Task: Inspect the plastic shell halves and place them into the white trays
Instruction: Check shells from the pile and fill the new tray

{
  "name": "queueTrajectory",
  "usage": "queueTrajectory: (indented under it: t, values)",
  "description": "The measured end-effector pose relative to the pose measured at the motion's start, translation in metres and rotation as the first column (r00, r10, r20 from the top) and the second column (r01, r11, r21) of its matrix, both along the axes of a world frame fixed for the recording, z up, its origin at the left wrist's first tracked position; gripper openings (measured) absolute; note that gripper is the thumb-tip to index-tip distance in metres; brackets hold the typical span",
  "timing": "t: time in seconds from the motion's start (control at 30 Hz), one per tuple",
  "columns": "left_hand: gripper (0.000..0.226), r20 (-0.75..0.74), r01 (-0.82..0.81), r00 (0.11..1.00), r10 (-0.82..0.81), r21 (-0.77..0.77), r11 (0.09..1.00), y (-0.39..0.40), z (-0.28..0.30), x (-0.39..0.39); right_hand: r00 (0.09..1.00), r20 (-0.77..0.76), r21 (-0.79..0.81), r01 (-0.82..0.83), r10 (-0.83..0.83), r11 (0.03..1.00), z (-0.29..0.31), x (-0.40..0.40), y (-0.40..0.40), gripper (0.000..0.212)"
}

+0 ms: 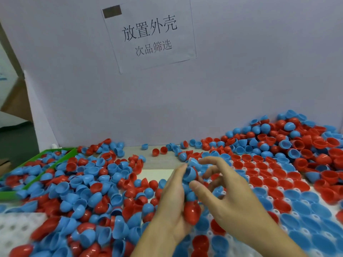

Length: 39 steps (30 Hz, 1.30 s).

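Paper sign (149, 34) at 12 o'clock reads 放置外壳 / 次品筛选. Left hand (171, 203) grips stacked shell halves (191, 191) dead centre; right hand (228, 184) hovers loose-fingered, holding nothing. White tray (289, 199) sits at 4 o'clock.

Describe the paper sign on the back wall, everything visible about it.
The paper sign is a white sheet stuck flat on the pale back wall, tilted slightly counter-clockwise. It carries two lines of black Chinese print, the upper line larger, 放置外壳, the lower smaller, 次品筛选. A dark brownish rectangle sits at its upper left corner. Its edges cast a thin shadow. Nothing else touches it; the shell piles lie well below.
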<state>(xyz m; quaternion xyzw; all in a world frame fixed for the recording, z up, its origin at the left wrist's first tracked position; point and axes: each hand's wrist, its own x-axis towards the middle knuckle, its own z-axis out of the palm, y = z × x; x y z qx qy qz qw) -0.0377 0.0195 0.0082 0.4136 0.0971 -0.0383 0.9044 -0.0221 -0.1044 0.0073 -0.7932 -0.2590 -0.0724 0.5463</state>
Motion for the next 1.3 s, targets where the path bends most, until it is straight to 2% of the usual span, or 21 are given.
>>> queueTrajectory:
  t: [0.1, 0.17, 0.2, 0.33, 0.43, 0.6, 0.77, 0.87, 0.9, 0.97, 1.03, 1.07, 1.17, 1.23, 1.3]
  values:
    - [0.044, -0.026, 0.006, 1.0, -0.006, 0.0, 1.0, 0.0, -0.006, -0.001, 0.998, 0.058, -0.113, 0.042, -0.035, 0.993, -0.004, 0.001, 0.006, 0.039]
    - [0.052, -0.02, 0.013, 1.0, -0.014, -0.003, 1.0, 0.0, -0.007, -0.001, 0.994, 0.098, -0.121, 0.06, -0.048, 0.991, -0.005, 0.002, 0.009, 0.034]
    - [0.049, -0.001, 0.034, 0.999, -0.034, -0.009, 0.999, 0.0, -0.006, -0.002, 0.991, 0.113, -0.111, 0.081, -0.068, 0.991, -0.006, 0.003, 0.011, 0.033]
    - [0.04, 0.075, 0.089, 0.993, -0.086, -0.043, 0.995, 0.003, -0.001, -0.006, 0.987, 0.053, 0.078, 0.15, -0.154, 0.986, -0.01, 0.007, 0.015, 0.022]
    - [0.048, 0.018, 0.022, 1.0, -0.021, -0.081, 0.996, 0.006, -0.004, -0.004, 0.987, -0.07, 0.306, 0.161, -0.146, 0.938, -0.011, 0.008, 0.015, 0.01]
    - [0.042, -0.053, -0.051, 0.998, 0.043, -0.161, 0.986, 0.012, -0.007, -0.002, 0.975, -0.112, 0.351, 0.22, -0.193, 0.91, -0.01, 0.008, 0.013, 0.012]
    - [0.044, -0.023, -0.079, 0.997, 0.076, -0.139, 0.987, 0.012, -0.007, -0.003, 0.981, -0.101, 0.31, 0.189, -0.165, 0.932, -0.007, 0.005, 0.013, 0.012]
    - [0.049, 0.019, -0.058, 0.998, 0.059, -0.067, 0.996, 0.009, -0.008, -0.003, 0.996, -0.036, 0.295, 0.094, -0.087, 0.951, -0.005, 0.001, 0.016, 0.012]
    - [0.048, 0.034, -0.04, 0.999, 0.042, -0.039, 0.998, 0.008, -0.007, -0.004, 0.998, 0.001, 0.251, 0.053, -0.055, 0.967, -0.005, -0.001, 0.017, 0.014]
    - [0.048, 0.035, -0.026, 0.999, 0.027, -0.019, 0.999, 0.005, -0.006, -0.006, 0.992, 0.123, 0.065, 0.008, -0.015, 0.998, -0.007, -0.006, 0.021, 0.022]
    - [0.047, -0.026, -0.074, 0.997, 0.073, -0.038, 0.997, 0.004, -0.006, -0.007, 0.981, 0.192, -0.081, -0.017, 0.033, 0.997, -0.008, -0.008, 0.023, 0.024]
    - [0.043, -0.054, -0.106, 0.993, 0.103, -0.054, 0.993, 0.005, -0.006, -0.006, 0.981, 0.187, -0.093, -0.031, 0.048, 0.995, -0.008, -0.008, 0.023, 0.02]
    - [0.021, -0.097, -0.193, 0.979, 0.181, -0.13, 0.973, 0.009, -0.004, -0.005, 0.981, 0.182, -0.033, -0.062, 0.067, 0.998, -0.005, -0.007, 0.018, 0.022]
    - [0.015, -0.127, -0.25, 0.966, 0.226, -0.217, 0.944, 0.012, -0.002, -0.006, 0.984, 0.159, -0.03, -0.07, 0.074, 0.997, -0.003, -0.007, 0.014, 0.026]
    - [0.016, -0.144, -0.307, 0.95, 0.278, -0.257, 0.916, 0.015, -0.001, -0.006, 0.988, 0.113, -0.133, -0.087, 0.103, 0.987, -0.002, -0.007, 0.011, 0.045]
